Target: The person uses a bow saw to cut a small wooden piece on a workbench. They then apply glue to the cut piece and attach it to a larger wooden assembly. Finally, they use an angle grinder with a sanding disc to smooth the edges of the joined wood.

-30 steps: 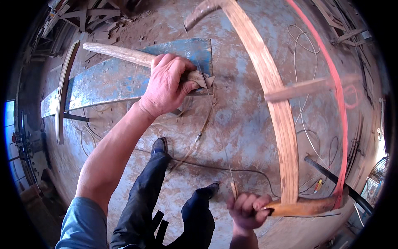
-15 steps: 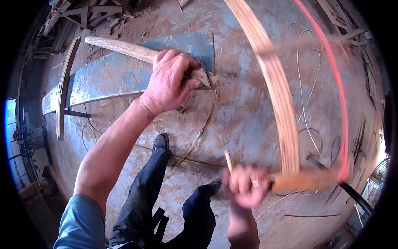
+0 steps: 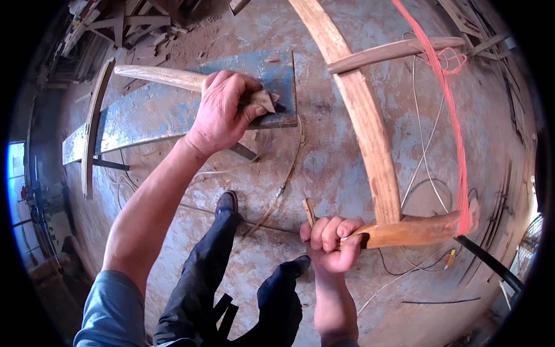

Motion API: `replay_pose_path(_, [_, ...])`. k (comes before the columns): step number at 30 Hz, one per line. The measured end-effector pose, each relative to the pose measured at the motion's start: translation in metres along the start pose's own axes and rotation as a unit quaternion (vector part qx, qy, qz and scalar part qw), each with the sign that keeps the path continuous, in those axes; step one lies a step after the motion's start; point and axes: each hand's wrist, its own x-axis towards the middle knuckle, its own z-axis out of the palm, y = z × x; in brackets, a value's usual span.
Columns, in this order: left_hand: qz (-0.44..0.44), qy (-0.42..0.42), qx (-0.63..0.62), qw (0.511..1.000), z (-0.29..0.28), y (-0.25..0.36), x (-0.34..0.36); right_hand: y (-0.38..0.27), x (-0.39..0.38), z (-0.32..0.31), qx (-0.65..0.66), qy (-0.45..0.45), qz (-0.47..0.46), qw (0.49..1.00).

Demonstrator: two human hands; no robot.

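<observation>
My left hand (image 3: 222, 110) is closed around a pale, rounded wooden stick (image 3: 159, 75), pressing it onto the blue-painted bench (image 3: 136, 124). One rough, angular end of the stick pokes out past my thumb, at the bench's right end. In my right hand (image 3: 332, 244) is the near end of a wooden frame saw (image 3: 370, 130), fingers wrapped around its grip. A red cord (image 3: 444, 104) runs along the saw's right side, with a wooden toggle stick (image 3: 399, 53) across it. The blade is thin and hardly shows; whether it touches the stick I cannot tell.
A narrow wooden strip (image 3: 95, 124) leans across the bench's left part. Thin cables (image 3: 425, 141) and a hose (image 3: 281, 189) trail over the worn floor. Scrap timber (image 3: 124, 23) is heaped at the far left. A black bar (image 3: 488, 263) stands at the right.
The saw and my right hand have moved away from me and slightly left, and are less blurred now. My left hand and the stick have shifted slightly left.
</observation>
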Motion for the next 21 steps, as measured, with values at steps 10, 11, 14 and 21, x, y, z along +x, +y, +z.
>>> replay_pose_path(10, [0.017,0.000,-0.004,1.000,-0.002,0.003,-0.001,-0.059,-0.061,0.003,0.017,0.022,-0.079,0.997])
replay_pose_path(11, [0.012,-0.022,0.004,1.000,-0.004,0.003,-0.001,-0.062,-0.061,0.005,0.003,0.028,-0.092,0.995])
replay_pose_path(14, [0.020,-0.055,0.038,0.998,-0.008,0.001,-0.001,-0.080,-0.068,0.003,-0.040,0.049,-0.125,0.990])
replay_pose_path(21, [0.075,-0.168,0.134,0.974,-0.031,-0.006,0.011,-0.117,-0.145,-0.013,-0.146,0.187,-0.064,0.969])
